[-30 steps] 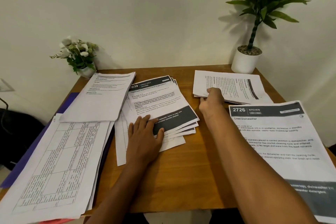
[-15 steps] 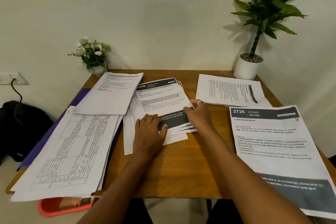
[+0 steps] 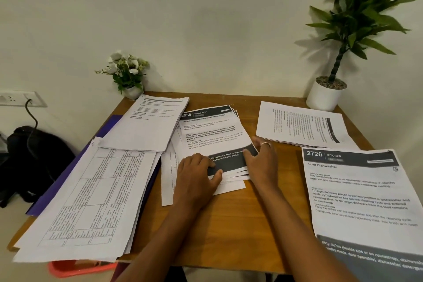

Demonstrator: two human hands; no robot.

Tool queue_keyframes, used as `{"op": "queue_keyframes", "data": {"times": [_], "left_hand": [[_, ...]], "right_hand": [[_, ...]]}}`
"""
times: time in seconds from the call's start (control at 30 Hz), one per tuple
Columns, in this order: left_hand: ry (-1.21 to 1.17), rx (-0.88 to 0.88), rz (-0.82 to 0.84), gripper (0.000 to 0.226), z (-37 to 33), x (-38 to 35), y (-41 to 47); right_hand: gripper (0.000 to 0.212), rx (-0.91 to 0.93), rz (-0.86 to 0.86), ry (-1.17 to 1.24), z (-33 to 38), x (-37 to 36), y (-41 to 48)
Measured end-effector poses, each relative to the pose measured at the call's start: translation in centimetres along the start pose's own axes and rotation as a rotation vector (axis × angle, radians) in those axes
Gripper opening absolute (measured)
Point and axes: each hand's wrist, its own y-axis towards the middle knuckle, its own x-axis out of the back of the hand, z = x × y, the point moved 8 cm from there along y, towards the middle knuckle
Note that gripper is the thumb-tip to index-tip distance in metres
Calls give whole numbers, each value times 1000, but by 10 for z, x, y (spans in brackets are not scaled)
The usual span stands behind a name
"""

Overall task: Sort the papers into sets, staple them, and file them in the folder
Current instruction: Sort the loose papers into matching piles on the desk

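Observation:
Several stacks of printed papers lie on a wooden table (image 3: 240, 224). In the middle is a fanned stack headed "Dining Area" (image 3: 212, 135). My left hand (image 3: 196, 176) rests flat on its lower left part, thumb on the dark band. My right hand (image 3: 263, 162) touches the stack's right edge with its fingers on the dark band's corner. A "2726 Kitchen" sheet (image 3: 357, 192) lies at the right, a sideways stack (image 3: 302, 126) at the back right, a table-printed stack (image 3: 91, 201) at the left, and a text stack (image 3: 148, 123) behind it. A purple folder (image 3: 57, 190) lies under the left stacks.
A small white flower pot (image 3: 128, 75) stands at the table's back left corner, a tall potted plant (image 3: 329, 94) at the back right. A red tray (image 3: 77, 268) shows below the front left edge. A black bag (image 3: 29, 160) sits on the floor at the left.
My right hand left the back-right stack and came to the right edge of the middle stack. My left hand stayed on that stack. The camera tilted up and left.

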Motion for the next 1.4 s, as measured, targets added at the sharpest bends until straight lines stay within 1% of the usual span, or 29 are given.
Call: {"op": "queue_keyframes", "data": {"times": [0.1,0.2,0.27,0.33,0.4,0.47,0.53,0.67,0.73,0.8,0.87,0.93,0.97,1.03,1.17,1.2,1.3,1.4], "left_hand": [[-9,-7,-7,33,0,-1,-1],[-12,-12,-16,33,0,-2,0],[-12,-22,-19,33,0,-2,1],[-21,-30,-25,34,-1,-1,1],[-54,-9,-57,39,-2,2,1],[-61,11,-129,44,-2,10,2],[-103,50,-194,47,-1,19,2],[-380,211,-212,58,8,26,-1],[-579,322,-227,62,16,30,-5],[-791,427,-252,61,27,36,-10],[-969,477,-221,54,32,38,-13],[-1073,474,-179,32,27,38,-15],[-1084,477,-179,23,26,39,-16],[-1052,499,-191,18,28,39,-17],[-1008,537,-146,22,32,35,-23],[-1003,549,-137,23,32,33,-25],[-991,575,-139,27,30,30,-30],[-965,569,-154,28,28,32,-31]], "right_hand": [[36,24,1,70,3,5,-1],[37,48,81,154,5,1,-1],[34,22,90,175,2,0,0],[30,-13,65,167,-3,3,0],[25,-40,25,206,-6,8,0],[17,-94,-37,298,-9,16,-1],[13,-150,-99,418,-13,24,-3],[13,-207,-189,537,-17,37,-11],[14,-220,-205,573,-20,41,-18],[14,-218,-191,582,-23,42,-27],[14,-200,-148,577,-23,41,-37],[14,-197,-94,599,-21,40,-47],[14,-205,-76,631,-18,40,-52],[16,-224,-73,720,-14,43,-61],[14,-212,-106,861,-8,53,-65],[16,-206,-109,878,-6,54,-66],[28,-201,-98,880,-5,54,-67],[30,-211,-69,841,-9,50,-66]]}}
